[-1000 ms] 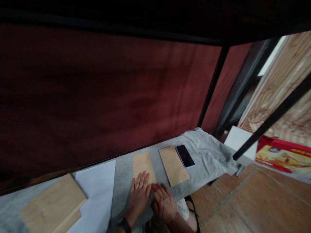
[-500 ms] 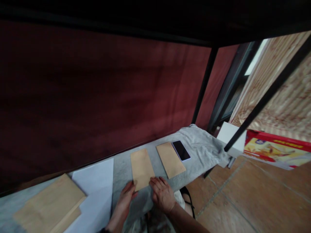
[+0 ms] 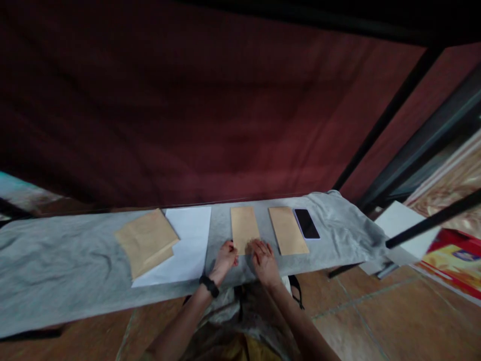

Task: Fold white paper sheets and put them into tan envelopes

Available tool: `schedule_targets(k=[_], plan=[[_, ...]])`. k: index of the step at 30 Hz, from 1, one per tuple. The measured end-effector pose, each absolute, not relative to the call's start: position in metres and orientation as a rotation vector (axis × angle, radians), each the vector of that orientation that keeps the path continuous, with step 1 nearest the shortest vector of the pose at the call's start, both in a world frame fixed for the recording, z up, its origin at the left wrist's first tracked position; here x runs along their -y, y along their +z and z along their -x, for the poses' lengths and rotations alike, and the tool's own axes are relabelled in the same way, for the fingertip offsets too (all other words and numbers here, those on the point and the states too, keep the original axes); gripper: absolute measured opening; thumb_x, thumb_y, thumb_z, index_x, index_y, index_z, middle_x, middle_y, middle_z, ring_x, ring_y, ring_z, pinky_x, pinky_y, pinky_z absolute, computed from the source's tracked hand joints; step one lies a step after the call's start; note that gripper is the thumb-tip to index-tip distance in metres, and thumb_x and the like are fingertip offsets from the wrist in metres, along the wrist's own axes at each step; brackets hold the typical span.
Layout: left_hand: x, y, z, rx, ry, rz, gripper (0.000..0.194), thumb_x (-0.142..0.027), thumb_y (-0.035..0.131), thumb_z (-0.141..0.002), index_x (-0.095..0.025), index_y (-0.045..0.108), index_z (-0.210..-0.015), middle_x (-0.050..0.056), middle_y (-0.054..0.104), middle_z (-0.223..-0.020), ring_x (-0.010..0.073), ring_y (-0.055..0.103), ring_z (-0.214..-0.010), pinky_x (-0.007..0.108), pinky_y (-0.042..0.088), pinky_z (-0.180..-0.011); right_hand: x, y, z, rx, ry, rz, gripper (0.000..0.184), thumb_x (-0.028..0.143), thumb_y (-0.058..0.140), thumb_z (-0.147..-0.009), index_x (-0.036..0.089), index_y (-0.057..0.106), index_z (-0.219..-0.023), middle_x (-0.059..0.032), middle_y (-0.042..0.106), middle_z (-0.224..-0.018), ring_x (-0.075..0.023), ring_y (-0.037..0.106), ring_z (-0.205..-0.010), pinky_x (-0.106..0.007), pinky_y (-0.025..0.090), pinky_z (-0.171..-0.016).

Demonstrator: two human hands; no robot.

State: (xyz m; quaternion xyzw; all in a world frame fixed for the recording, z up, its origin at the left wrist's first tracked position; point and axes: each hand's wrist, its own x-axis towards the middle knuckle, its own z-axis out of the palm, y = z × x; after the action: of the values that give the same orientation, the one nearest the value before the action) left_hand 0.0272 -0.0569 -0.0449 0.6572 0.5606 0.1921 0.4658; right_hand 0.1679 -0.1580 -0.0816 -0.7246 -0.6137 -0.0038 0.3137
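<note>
A brown paper envelope (image 3: 245,225) lies flat on the grey cloth in front of me. At its lower left corner, my left hand (image 3: 225,258) has its fingers curled in, with the corner between thumb and fingers. My right hand (image 3: 266,263) rests palm down by the lower right corner, fingers stretched out and their tips on the paper. Just to the right lies a second brown envelope (image 3: 288,233), with a dark-screened phone (image 3: 307,223) beside it. Several brown envelopes (image 3: 150,238) lie overlapping on white paper sheets (image 3: 191,245) to the left.
The grey cloth (image 3: 67,260) covers a long, narrow bench. A dark red curtain (image 3: 210,125) hangs behind it, and a black frame leg (image 3: 387,120) slants at the right. Past the bench's right end are a white box (image 3: 404,225) and a red-yellow box (image 3: 456,260).
My view has swung left and drawn back, showing more of the bench's left side. Both hands stay at the lower corners of the same envelope, which still lies flat.
</note>
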Motion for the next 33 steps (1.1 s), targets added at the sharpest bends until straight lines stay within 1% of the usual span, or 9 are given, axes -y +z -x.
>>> schedule_targets(k=[3, 6, 9, 11, 15, 18, 22, 26, 33], plan=[[0.067, -0.047, -0.025, -1.456, 0.519, -1.815, 0.022, -0.014, 0.051, -0.093, -0.016, 0.061, -0.112, 0.007, 0.072, -0.085, 0.0216, 0.072, -0.080, 0.033, 0.055, -0.076, 0.152, -0.082, -0.165, 1.718, -0.069, 1.967, 0.045, 0.021, 0.038, -0.102, 0.016, 0.057, -0.142, -0.0116, 0.054, -0.151, -0.0248, 0.048, -0.141, -0.046, 0.032, -0.119], [0.079, -0.047, -0.024, -1.387, 0.551, -2.046, 0.030, -0.017, 0.046, -0.098, -0.015, 0.061, -0.123, 0.016, 0.069, -0.121, 0.0273, 0.064, -0.117, 0.044, 0.047, -0.103, 0.155, -0.088, -0.162, 1.795, -0.145, 1.994, 0.048, 0.024, 0.034, -0.105, 0.015, 0.050, -0.149, -0.0135, 0.051, -0.153, -0.0258, 0.045, -0.143, -0.048, 0.030, -0.119], [0.084, -0.050, -0.027, -1.149, 0.501, -2.268, 0.033, -0.027, 0.052, -0.099, -0.021, 0.062, -0.129, 0.009, 0.060, -0.144, 0.0235, 0.049, -0.138, 0.042, 0.032, -0.119, 0.162, -0.097, -0.162, 1.807, -0.207, 1.989, 0.050, 0.023, 0.032, -0.104, 0.014, 0.047, -0.151, -0.0147, 0.052, -0.153, -0.0260, 0.046, -0.143, -0.048, 0.028, -0.119], [0.083, -0.055, -0.030, -0.969, 0.423, -2.498, 0.041, -0.031, 0.048, -0.102, -0.019, 0.055, -0.140, 0.008, 0.053, -0.152, 0.0210, 0.042, -0.145, 0.040, 0.025, -0.123, 0.167, -0.100, -0.162, 1.808, -0.226, 1.971, 0.051, 0.022, 0.030, -0.104, 0.013, 0.046, -0.152, -0.0149, 0.052, -0.153, -0.0256, 0.045, -0.143, -0.048, 0.027, -0.120], [0.080, -0.066, -0.029, -0.815, 0.332, -2.863, 0.055, -0.042, 0.035, -0.107, -0.011, 0.043, -0.151, 0.013, 0.042, -0.160, 0.0226, 0.034, -0.151, 0.041, 0.019, -0.125, 0.178, -0.101, -0.165, 1.847, -0.232, 1.939, 0.053, 0.022, 0.030, -0.104, 0.013, 0.040, -0.155, -0.0149, 0.052, -0.153, -0.0255, 0.044, -0.144, -0.048, 0.027, -0.120], [0.081, -0.068, -0.026, -0.788, 0.321, -2.937, 0.061, -0.050, 0.033, -0.107, -0.010, 0.042, -0.152, 0.015, 0.039, -0.162, 0.0243, 0.032, -0.152, 0.043, 0.018, -0.125, 0.185, -0.099, -0.166, 1.882, -0.233, 1.925, 0.053, 0.021, 0.032, -0.104, 0.013, 0.038, -0.156, -0.0151, 0.052, -0.153, -0.0255, 0.044, -0.144, -0.048, 0.029, -0.120], [0.081, -0.065, -0.025, -0.735, 0.274, -2.958, 0.063, -0.050, 0.033, -0.106, -0.009, 0.040, -0.153, 0.016, 0.038, -0.162, 0.0249, 0.031, -0.152, 0.043, 0.017, -0.125, 0.190, -0.098, -0.167, 1.908, -0.208, 1.886, 0.053, 0.022, 0.034, -0.104, 0.014, 0.035, -0.157, -0.0144, 0.052, -0.153, -0.0249, 0.044, -0.144, -0.048, 0.029, -0.120], [0.077, -0.064, -0.023, -0.694, 0.256, -2.942, 0.065, -0.051, 0.034, -0.106, -0.007, 0.039, -0.153, 0.016, 0.037, -0.163, 0.0251, 0.030, -0.152, 0.042, 0.016, -0.125, 0.190, -0.098, -0.167, 1.880, -0.195, 1.859, 0.050, 0.024, 0.036, -0.105, 0.013, 0.039, -0.154, -0.0147, 0.055, -0.150, -0.0255, 0.045, -0.143, -0.050, 0.030, -0.120], [0.048, -0.069, -0.030, -0.637, 0.255, -2.934, 0.056, -0.046, 0.027, -0.108, -0.017, 0.041, -0.154, 0.008, 0.040, -0.162, 0.0193, 0.031, -0.152, 0.040, 0.016, -0.126, 0.187, -0.099, -0.164, 1.859, -0.208, 1.822, 0.049, 0.016, 0.039, -0.099, 0.014, 0.048, -0.147, -0.0145, 0.058, -0.147, -0.0242, 0.047, -0.142, -0.048, 0.033, -0.121]])
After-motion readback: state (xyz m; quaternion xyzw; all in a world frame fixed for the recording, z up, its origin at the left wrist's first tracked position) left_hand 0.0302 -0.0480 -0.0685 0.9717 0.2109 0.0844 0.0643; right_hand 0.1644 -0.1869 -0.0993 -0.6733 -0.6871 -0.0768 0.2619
